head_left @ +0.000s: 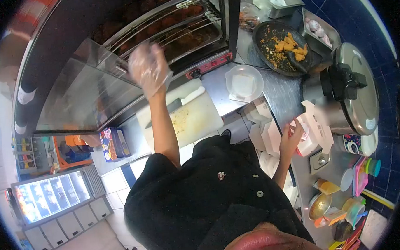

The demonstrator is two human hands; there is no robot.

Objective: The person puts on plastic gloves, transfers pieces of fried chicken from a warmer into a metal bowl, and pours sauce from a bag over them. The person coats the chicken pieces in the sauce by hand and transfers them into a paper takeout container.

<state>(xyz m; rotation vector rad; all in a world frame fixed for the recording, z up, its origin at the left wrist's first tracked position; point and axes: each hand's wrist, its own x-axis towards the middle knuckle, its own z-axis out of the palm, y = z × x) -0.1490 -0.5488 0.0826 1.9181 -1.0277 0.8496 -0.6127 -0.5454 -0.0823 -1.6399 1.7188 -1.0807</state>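
My left hand [149,69], in a clear plastic glove, is raised in front of the open food warmer cabinet [212,58], beside its tilted glass door [78,88]. Blur and the glove hide how its fingers are set. Trays of browned food [190,32] sit on the racks behind it. On the right, my bare right hand [292,137] grips the near edge of an open cardboard takeaway box [317,128] on the steel counter. Something pale and red, hard to make out, shows inside the box.
A knife [165,111] lies on the cutting board [208,117] below the cabinet. A round plastic tub [253,79], a dark mortar [269,60] with orange-yellow food and a large lidded pot [358,82] stand along the counter. More folded boxes [268,135] are near my right forearm.
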